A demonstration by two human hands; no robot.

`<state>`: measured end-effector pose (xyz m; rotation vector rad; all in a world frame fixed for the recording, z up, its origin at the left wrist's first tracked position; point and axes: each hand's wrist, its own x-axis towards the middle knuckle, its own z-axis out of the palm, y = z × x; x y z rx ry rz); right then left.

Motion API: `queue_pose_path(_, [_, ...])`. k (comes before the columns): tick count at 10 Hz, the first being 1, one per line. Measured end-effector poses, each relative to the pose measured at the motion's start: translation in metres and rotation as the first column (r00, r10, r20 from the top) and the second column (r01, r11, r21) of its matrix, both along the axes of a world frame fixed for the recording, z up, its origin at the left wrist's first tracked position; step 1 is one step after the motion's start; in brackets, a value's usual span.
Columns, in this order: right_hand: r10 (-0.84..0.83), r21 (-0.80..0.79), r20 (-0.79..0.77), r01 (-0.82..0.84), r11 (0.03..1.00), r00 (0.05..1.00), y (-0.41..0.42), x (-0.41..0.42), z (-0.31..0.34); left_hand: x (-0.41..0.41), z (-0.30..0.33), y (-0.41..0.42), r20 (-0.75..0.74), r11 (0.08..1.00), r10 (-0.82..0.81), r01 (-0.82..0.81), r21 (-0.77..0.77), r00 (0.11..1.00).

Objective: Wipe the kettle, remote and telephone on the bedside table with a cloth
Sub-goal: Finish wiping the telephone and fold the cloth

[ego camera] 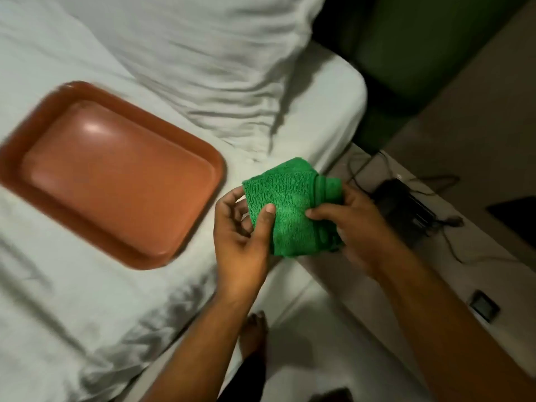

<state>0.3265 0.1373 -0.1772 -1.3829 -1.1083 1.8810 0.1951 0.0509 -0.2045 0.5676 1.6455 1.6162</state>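
Both hands pinch a folded green cloth (285,207) in the air over the bed's edge: the left hand (243,233) with thumb on top and fingers beneath, the right hand (351,227) gripping its right side. Just right, a dark telephone (406,210) with trailing cords sits on the pale bedside table (478,256). An empty brown tray (116,175) lies on the bed (87,314) to the left. Kettle and remote are out of view; wiping seems not yet begun.
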Motion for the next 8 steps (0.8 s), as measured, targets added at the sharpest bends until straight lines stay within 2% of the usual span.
queue_pose_path(1, [0.189,0.169,0.234,-0.231,0.958,0.954,0.004,-0.1,0.016,-0.088,0.021,-0.02,-0.213,0.973,0.162,-0.192,-0.126,0.963])
queue_pose_path(2, [0.288,0.22,0.29,-0.357,0.908,0.912,0.001,-0.153,0.018,-0.134,0.024,-0.028,-0.314,0.923,0.218,-0.3,-0.24,0.924])
queue_pose_path(3, [0.358,0.284,0.483,-0.531,0.799,0.799,0.002,-0.203,0.01,-0.176,0.016,-0.029,-0.412,0.842,0.152,-0.336,-0.423,0.899])
queue_pose_path(4, [0.276,0.321,0.71,-0.647,0.692,0.648,0.004,-0.217,0.004,-0.184,0.007,-0.028,-0.478,0.8,0.047,-0.319,-0.508,0.877])
queue_pose_path(5, [0.106,0.403,0.828,-0.716,0.57,0.55,-0.003,-0.216,-0.002,-0.184,0.006,-0.026,-0.593,0.793,-0.034,-0.339,-0.507,0.805])
queue_pose_path(6, [0.114,0.466,0.762,-0.662,0.587,0.637,-0.012,-0.198,0.007,-0.172,0.014,-0.024,-0.687,0.824,-0.122,-0.313,-0.473,0.716])
queue_pose_path(7, [0.02,0.517,0.756,-0.615,0.595,0.655,-0.011,-0.128,0.041,-0.12,0.036,-0.002,-0.754,0.889,-0.293,-0.123,-0.442,0.588])
queue_pose_path(8, [-0.071,0.488,0.82,-0.629,0.605,0.568,-0.016,-0.067,0.071,-0.067,0.06,0.006,-0.741,0.9,-0.407,0.096,-0.425,0.534])
